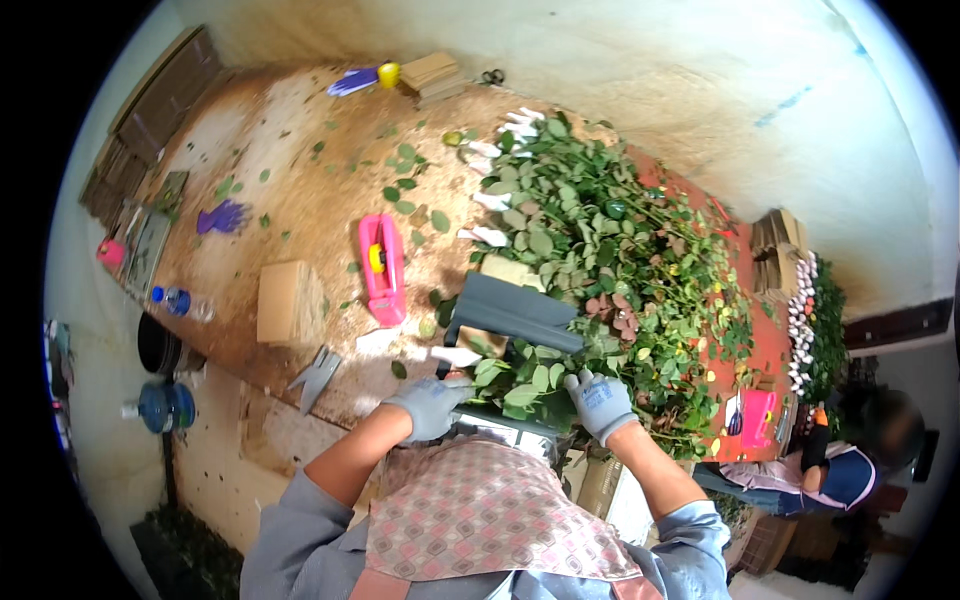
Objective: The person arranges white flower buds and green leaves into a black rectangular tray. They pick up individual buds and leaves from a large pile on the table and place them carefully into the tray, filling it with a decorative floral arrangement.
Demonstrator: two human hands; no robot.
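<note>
My left hand point(430, 405), in a grey glove, is closed at the left end of some leafy rose stems point(522, 382), beside a white wrapped bud point(452, 356). My right hand point(600, 405), also gloved in grey, has curled fingers gripping the stems further right. They lie over a dark tray-like piece point(530, 420), just in front of a dark grey folded panel point(515, 312). A large pile of leafy roses point(590, 220) with white wrapped buds spreads behind and to the right.
A pink tape dispenser point(385, 300), cardboard stack point(285, 300), grey tool point(315, 380) and bottle point(185, 302) are left. Purple gloves point(222, 218) lie farther back. At the right, another person point(820, 470) stands by the red table section point(745, 330) with more wrapped roses point(802, 320).
</note>
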